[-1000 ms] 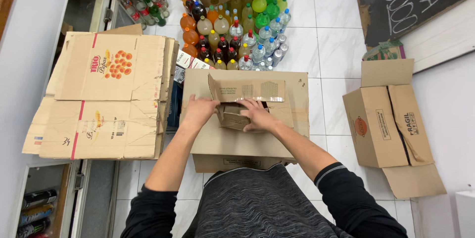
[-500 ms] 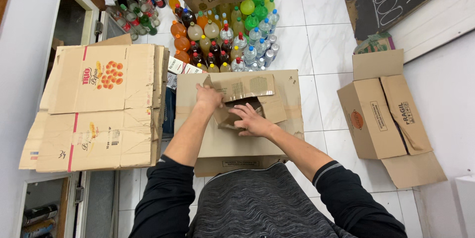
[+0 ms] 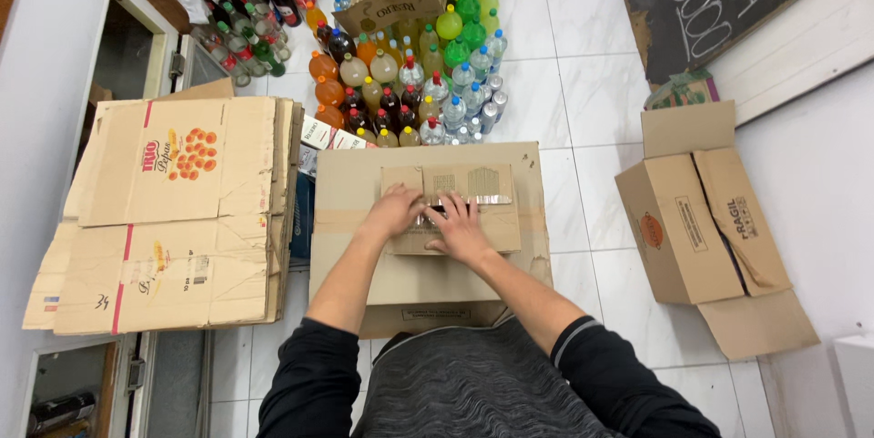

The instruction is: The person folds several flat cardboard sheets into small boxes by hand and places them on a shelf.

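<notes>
**Both hands flat on a small folded box, centre of the frame**

Head view: the small flattened carton lies on top of a larger flat cardboard sheet, its long axis running left to right. The left hand presses its left half and the right hand its lower middle — both spread open, palms down, gripping nothing as far as I can see. The hands are almost touching. Bottles stand above, in the upper centre.

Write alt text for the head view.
Both hands, left hand and right hand, press a small flattened box onto a large flat cardboard sheet. Bottles stand beyond; flattened cartons lie left, an open box right.
</notes>
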